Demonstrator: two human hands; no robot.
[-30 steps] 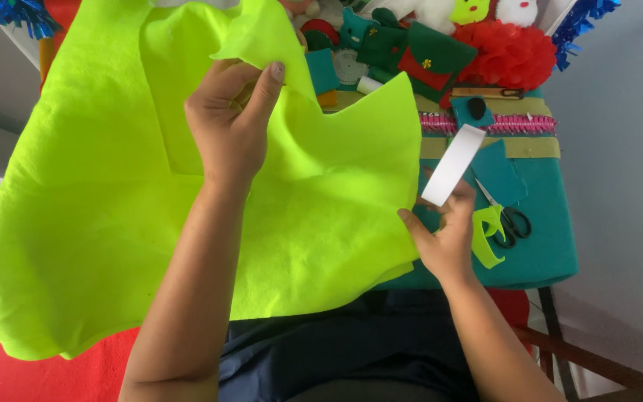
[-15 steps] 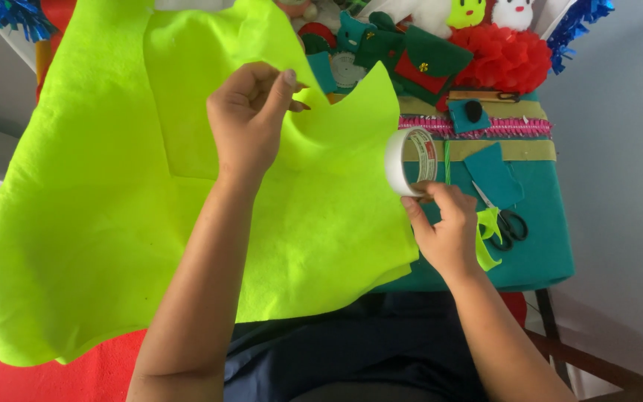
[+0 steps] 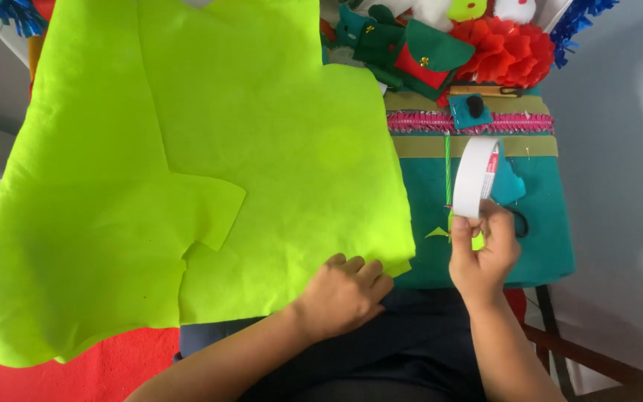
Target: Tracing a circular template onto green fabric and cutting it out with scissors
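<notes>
A big sheet of neon yellow-green fabric point(image 3: 262, 149) lies spread over the teal table top point(image 3: 545, 246) and hangs off its left side. My left hand point(image 3: 344, 294) rests flat on the fabric's near edge, fingers loosely curled, holding nothing. My right hand point(image 3: 481, 253) is raised just right of the fabric and grips a roll of white tape point(image 3: 476, 177) upright by its lower rim.
Green and red felt pieces point(image 3: 411, 52), a red paper flower point(image 3: 511, 48) and a small teal patch with a black dot point(image 3: 472, 110) crowd the table's far end. A pink fringed strip point(image 3: 470, 123) crosses the table. Red cloth point(image 3: 113, 368) lies lower left.
My left hand let the raised fabric flap drop and came down to the near edge; the fabric now lies flat. My right hand lifted the tape roll higher and turned it.
</notes>
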